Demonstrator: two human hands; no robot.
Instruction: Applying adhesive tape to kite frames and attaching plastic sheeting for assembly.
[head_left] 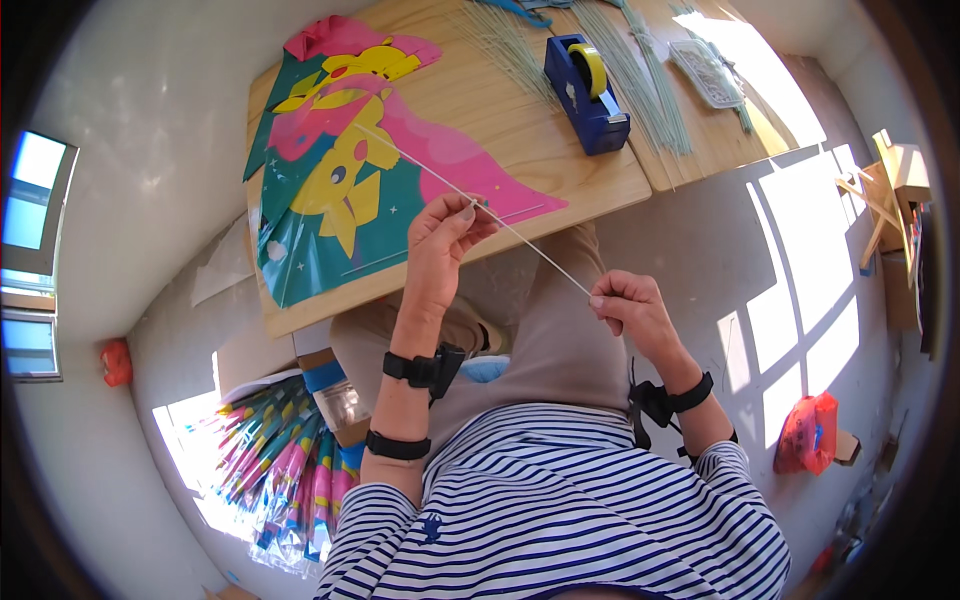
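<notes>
A thin white rod (pixel 540 253) runs slantwise between my hands, its far end reaching over the printed sheet. My left hand (pixel 437 245) pinches it near the middle, at the table's front edge; a tiny fitting seems to sit at those fingertips, too small to make out. Further right and lower, my right hand (pixel 634 310) grips the rod's near end between thumb and fingers, above my lap. Spread on the table's left half is a glossy kite sheet (pixel 478 165) in pink and teal, with yellow cartoon figures. Another thin rod (pixel 515 214) lies across its pink corner.
On the wooden table (pixel 600 183) stands a blue tape dispenser (pixel 590 120) with yellow tape. Behind and beside it lie bundles of thin rods (pixel 640 80) and a clear plastic tub (pixel 706 75). Many wrapped colourful packets (pixel 285 450) fan out low at my left. A red bag (pixel 808 435) sits right.
</notes>
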